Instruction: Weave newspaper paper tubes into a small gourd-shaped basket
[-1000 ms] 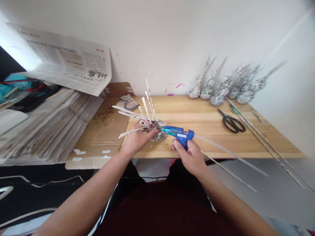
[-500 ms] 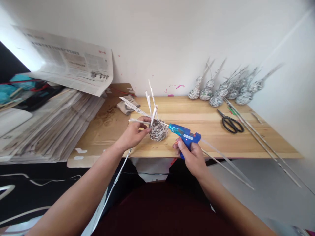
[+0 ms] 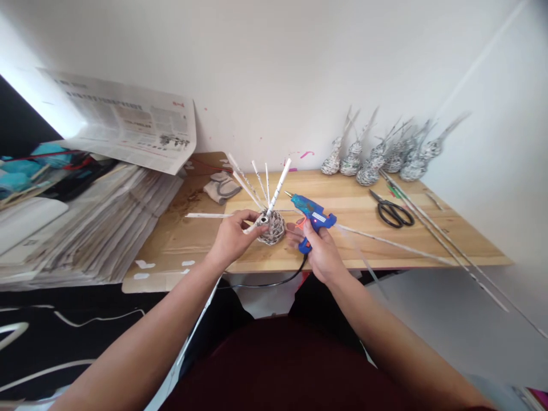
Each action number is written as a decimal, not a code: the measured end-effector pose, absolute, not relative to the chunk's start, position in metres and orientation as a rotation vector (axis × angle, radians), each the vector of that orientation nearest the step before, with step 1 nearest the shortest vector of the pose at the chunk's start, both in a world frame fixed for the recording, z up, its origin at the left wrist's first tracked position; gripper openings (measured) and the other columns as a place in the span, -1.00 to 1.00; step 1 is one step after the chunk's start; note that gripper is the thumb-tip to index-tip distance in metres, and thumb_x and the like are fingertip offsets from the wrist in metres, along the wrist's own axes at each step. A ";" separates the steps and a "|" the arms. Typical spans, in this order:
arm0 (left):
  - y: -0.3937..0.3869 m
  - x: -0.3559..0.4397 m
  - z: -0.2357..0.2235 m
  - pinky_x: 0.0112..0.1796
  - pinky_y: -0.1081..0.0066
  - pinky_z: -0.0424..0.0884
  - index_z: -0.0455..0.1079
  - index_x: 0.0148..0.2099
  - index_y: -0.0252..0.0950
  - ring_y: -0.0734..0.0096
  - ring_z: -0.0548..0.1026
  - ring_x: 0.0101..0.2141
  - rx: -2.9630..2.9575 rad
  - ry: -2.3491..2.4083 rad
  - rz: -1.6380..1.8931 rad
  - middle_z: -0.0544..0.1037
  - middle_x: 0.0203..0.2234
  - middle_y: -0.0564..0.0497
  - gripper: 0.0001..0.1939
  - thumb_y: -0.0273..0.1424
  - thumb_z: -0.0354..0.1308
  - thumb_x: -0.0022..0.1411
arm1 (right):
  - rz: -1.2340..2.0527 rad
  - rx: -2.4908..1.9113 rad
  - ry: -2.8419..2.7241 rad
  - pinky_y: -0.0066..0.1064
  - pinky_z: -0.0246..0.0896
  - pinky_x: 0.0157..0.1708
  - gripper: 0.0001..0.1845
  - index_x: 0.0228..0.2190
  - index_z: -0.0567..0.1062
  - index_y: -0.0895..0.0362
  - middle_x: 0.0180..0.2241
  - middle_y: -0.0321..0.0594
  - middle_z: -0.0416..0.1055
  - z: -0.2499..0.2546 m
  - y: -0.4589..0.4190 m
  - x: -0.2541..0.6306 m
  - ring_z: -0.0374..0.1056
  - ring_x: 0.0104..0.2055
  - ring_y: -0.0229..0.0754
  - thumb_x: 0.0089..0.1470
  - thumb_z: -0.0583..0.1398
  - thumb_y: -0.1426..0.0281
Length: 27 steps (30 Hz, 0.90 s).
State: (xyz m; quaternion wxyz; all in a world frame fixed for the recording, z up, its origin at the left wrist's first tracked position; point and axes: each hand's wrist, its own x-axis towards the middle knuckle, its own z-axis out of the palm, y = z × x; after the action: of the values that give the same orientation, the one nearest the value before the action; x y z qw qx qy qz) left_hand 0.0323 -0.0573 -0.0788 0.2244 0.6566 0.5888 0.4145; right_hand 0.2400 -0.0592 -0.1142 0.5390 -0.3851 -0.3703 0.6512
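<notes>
A small round woven basket of rolled newspaper (image 3: pixel 276 226) rests on the wooden table, several paper tubes (image 3: pixel 279 185) sticking up and out of it. My left hand (image 3: pixel 240 231) is closed on its left side, thumb and fingers pinching the weave and a tube there. In my right hand (image 3: pixel 321 245) is a blue hot glue gun (image 3: pixel 314 214), a small red light lit on its body. Its nozzle points up and left, apart from the basket. Some right fingers reach out beside the basket; whether they touch it I cannot tell.
Black-handled scissors (image 3: pixel 393 211) and long paper tubes (image 3: pixel 440 234) lie on the right. Several gourd-shaped woven pieces (image 3: pixel 372 165) stand along the wall. A newspaper stack (image 3: pixel 115 222) fills the left, near a grey cloth (image 3: pixel 221 187). The gun's black cable (image 3: pixel 274 282) hangs along the front edge.
The glue gun's nozzle has come away from the basket and now points more upward. The basket's tubes have fanned out and its opening has turned. My view has shifted slightly.
</notes>
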 end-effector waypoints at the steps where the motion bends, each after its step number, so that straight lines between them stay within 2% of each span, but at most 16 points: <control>1: -0.058 0.032 -0.078 -0.31 0.37 0.43 0.54 -0.25 -0.24 0.37 0.52 -0.38 1.813 1.640 1.133 0.62 -0.33 0.00 -0.74 -0.19 0.36 0.07 | 1.554 -0.909 -0.879 -0.19 0.50 -0.14 -0.48 -0.24 0.42 0.04 -0.23 -0.18 0.57 -0.112 -0.056 0.240 0.55 -0.12 -0.04 -0.04 0.33 -0.08; 3: -0.060 0.030 -0.075 -0.34 0.38 0.41 0.56 -0.26 -0.23 0.38 0.50 -0.41 1.837 1.677 1.096 0.62 -0.35 0.01 -0.74 -0.19 0.37 0.05 | 1.569 -0.890 -0.870 -0.19 0.50 -0.15 -0.47 -0.25 0.41 0.04 -0.27 -0.20 0.57 -0.109 -0.054 0.239 0.56 -0.15 -0.05 -0.06 0.35 -0.08; 6: -0.062 0.029 -0.073 -0.32 0.38 0.40 0.58 -0.29 -0.22 0.36 0.51 -0.41 1.894 1.737 1.072 0.61 -0.40 0.02 -0.78 -0.20 0.36 0.07 | 1.602 -0.868 -0.843 -0.21 0.49 -0.14 -0.48 -0.24 0.40 0.05 -0.22 -0.18 0.58 -0.109 -0.057 0.241 0.55 -0.10 -0.05 -0.05 0.36 -0.05; 9: -0.060 0.028 -0.076 -0.15 0.30 0.43 0.57 -0.29 -0.22 0.26 0.56 -0.26 1.912 1.742 1.136 0.63 -0.31 -0.02 -0.79 -0.20 0.35 0.09 | 1.624 -0.883 -0.839 -0.23 0.48 -0.14 -0.51 -0.23 0.40 0.04 -0.18 -0.16 0.58 -0.111 -0.067 0.246 0.54 -0.04 -0.04 -0.02 0.35 -0.03; 12: -0.055 0.026 -0.084 -0.01 0.23 0.42 0.56 -0.27 -0.20 0.19 0.58 -0.13 1.871 1.700 1.186 0.65 -0.19 -0.03 -0.75 -0.16 0.37 0.08 | 1.663 -0.919 -0.836 -0.25 0.47 -0.18 -0.52 -0.22 0.40 0.04 -0.21 -0.17 0.59 -0.113 -0.080 0.254 0.56 -0.10 -0.05 0.02 0.33 -0.03; 16: -0.050 0.022 -0.092 -0.04 0.24 0.43 0.56 -0.20 -0.19 0.20 0.60 -0.17 1.857 1.646 1.139 0.67 -0.24 0.00 -0.71 -0.12 0.36 0.11 | 1.719 -0.948 -0.783 -0.32 0.44 -0.28 -0.51 -0.22 0.42 0.06 -0.29 -0.21 0.59 -0.112 -0.094 0.265 0.57 -0.24 -0.11 0.00 0.35 -0.02; 21: -0.051 0.020 -0.095 -0.08 0.28 0.43 0.57 -0.26 -0.20 0.23 0.57 -0.19 1.902 1.685 1.266 0.64 -0.29 0.01 -0.75 -0.16 0.39 0.08 | 1.765 -0.975 -0.795 -0.40 0.35 -0.44 -0.53 -0.24 0.43 0.07 -0.39 -0.28 0.54 -0.110 -0.103 0.271 0.51 -0.40 -0.19 -0.01 0.36 0.00; 27: -0.056 0.017 -0.090 -0.11 0.30 0.44 0.56 -0.32 -0.22 0.27 0.57 -0.26 1.863 1.723 1.305 0.64 -0.34 0.02 -0.80 -0.22 0.39 0.07 | 1.780 -0.959 -0.810 -0.48 0.19 -0.55 -0.56 -0.27 0.43 0.10 -0.44 -0.31 0.49 -0.112 -0.106 0.272 0.40 -0.48 -0.27 0.01 0.36 0.04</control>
State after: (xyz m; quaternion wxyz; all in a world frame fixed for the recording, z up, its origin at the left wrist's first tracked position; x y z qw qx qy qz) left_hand 0.0174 -0.0557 -0.0900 0.1436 0.6461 0.5975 0.4527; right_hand 0.2724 -0.1058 -0.1122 0.4632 -0.3903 -0.3295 0.7243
